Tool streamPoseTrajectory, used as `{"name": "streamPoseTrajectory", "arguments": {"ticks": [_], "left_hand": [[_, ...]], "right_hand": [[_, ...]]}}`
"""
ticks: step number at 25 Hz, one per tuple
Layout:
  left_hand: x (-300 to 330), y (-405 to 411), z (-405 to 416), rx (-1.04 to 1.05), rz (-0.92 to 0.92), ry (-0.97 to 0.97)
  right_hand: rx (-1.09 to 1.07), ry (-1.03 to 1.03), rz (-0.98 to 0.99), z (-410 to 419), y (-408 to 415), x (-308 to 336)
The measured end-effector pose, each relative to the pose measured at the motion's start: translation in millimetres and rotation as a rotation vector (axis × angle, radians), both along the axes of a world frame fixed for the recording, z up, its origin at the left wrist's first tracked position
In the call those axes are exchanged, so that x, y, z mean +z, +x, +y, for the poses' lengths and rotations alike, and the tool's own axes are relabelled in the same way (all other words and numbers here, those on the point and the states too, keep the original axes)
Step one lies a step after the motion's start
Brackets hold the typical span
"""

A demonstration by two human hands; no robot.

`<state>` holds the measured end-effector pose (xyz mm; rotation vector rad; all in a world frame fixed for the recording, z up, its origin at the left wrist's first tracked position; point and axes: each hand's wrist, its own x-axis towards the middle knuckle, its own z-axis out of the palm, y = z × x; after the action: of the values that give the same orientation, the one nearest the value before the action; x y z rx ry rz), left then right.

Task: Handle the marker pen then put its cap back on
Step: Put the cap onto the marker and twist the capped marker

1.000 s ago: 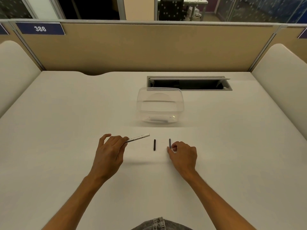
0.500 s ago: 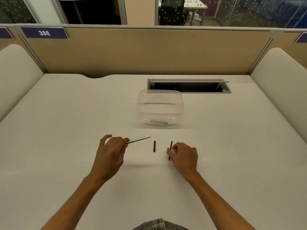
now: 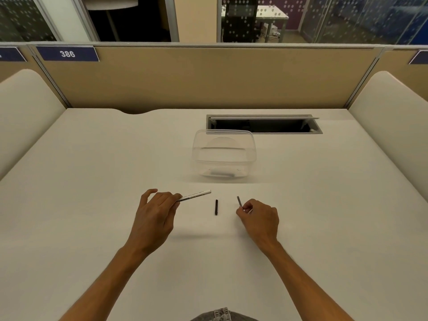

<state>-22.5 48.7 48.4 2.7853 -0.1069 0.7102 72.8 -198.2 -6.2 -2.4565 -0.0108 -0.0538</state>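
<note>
My left hand pinches a slim white marker pen by its near end, so the barrel points up and to the right above the table. My right hand grips a thin dark cap between thumb and fingertips, its free end tilted up and to the left, off the white table. Between the two hands a second short black cap-like piece lies on the table, pointing away from me. Neither hand touches that piece.
A clear plastic container stands beyond the hands, near the table's middle. Behind it is an open cable slot in the desk. Tan partition walls and padded side panels close the desk on three sides.
My right hand has lifted the thin dark cap off the table and tilted it. My left hand holds the pen nearly still. The camera view has tipped slightly.
</note>
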Motion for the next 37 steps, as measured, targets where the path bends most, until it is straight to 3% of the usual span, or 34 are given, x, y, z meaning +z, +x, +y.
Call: {"name": "streamPoseTrajectory", "arguments": {"ticks": [6,11,37], "left_hand": [[0.8,-0.5,-4.1,-0.024,-0.013,0.0],[3.7,0.6,-10.3,-0.029,-0.025,-0.001],[21.3,-3.3,-22.7,-0.084,-0.007,-0.076]], "right_hand": [[0.035,0.505,0.067,-14.5,-4.8,27.7],[0.068,0.715,0.046,-15.2,-17.5,50.9],[0.245,0.596,-0.076,-18.4,-34.4,68.3]]}}
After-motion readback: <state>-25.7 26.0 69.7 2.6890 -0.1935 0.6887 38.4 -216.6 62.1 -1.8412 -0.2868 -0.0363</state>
